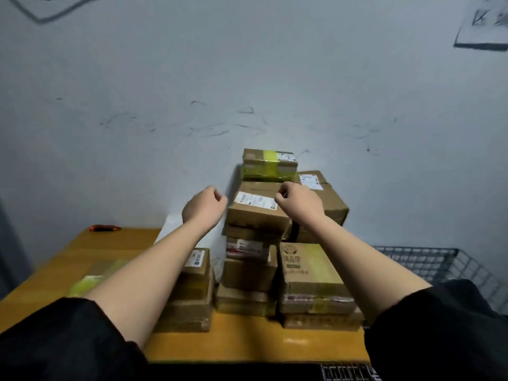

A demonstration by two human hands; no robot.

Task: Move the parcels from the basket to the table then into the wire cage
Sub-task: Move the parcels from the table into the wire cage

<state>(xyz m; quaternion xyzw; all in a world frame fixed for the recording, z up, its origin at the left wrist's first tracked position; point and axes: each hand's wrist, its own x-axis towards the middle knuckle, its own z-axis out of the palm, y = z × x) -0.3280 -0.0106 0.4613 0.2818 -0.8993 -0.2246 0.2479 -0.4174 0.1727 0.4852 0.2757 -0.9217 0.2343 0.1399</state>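
Several brown cardboard parcels are stacked on the yellow table [247,345] against the wall. Both my arms reach out over them. My left hand [204,206] hovers with curled fingers just left of a labelled parcel [257,206] near the top of the middle stack, holding nothing. My right hand [298,202], fingers also curled and empty, is at that parcel's right edge. A small parcel with yellow tape [269,165] sits highest. A box with a printed top [310,276] lies at front right. The wire cage [428,259] stands to the right of the table.
An orange-and-black utility knife [105,228] lies at the table's far left corner. A flat parcel with yellow-green tape [96,276] rests on the left side. A white bag [176,226] leans behind the stacks. The wall is right behind the pile.
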